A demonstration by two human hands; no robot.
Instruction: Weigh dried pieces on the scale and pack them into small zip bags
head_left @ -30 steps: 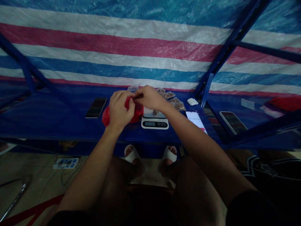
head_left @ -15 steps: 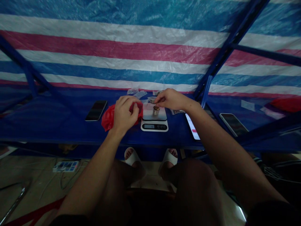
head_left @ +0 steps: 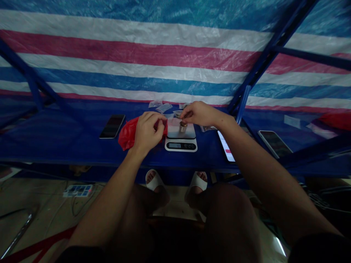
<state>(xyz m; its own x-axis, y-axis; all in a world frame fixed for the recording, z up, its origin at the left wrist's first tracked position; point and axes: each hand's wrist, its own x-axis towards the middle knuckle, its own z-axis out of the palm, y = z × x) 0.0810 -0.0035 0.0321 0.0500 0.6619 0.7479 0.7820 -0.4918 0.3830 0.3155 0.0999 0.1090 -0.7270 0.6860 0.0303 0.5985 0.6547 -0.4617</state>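
Note:
A white digital kitchen scale (head_left: 181, 145) lies on the blue shelf, its display lit. Upright on its plate is a small metal cup (head_left: 182, 128) with brown bits showing at the top. Just over the cup's rim, my right hand (head_left: 195, 113) has thumb and fingers pinched together; whatever is between the fingertips is too small to make out. Left of the scale sits a red plastic bag (head_left: 127, 134). My left hand (head_left: 148, 132) rests over the bag with curled fingers, closed on its upper edge.
Small clear plastic bags (head_left: 163, 107) lie behind the scale, and another (head_left: 208, 128) at its right. A dark phone (head_left: 112, 126) is at the left, a lit phone (head_left: 226, 148) by my right forearm, a third phone (head_left: 274, 143) farther right. Blue metal posts (head_left: 252, 62) stand before a striped tarp.
The view has shifted slightly. Both hands stay in nearly the same places, the right still pinched over the cup and the left at the red bag.

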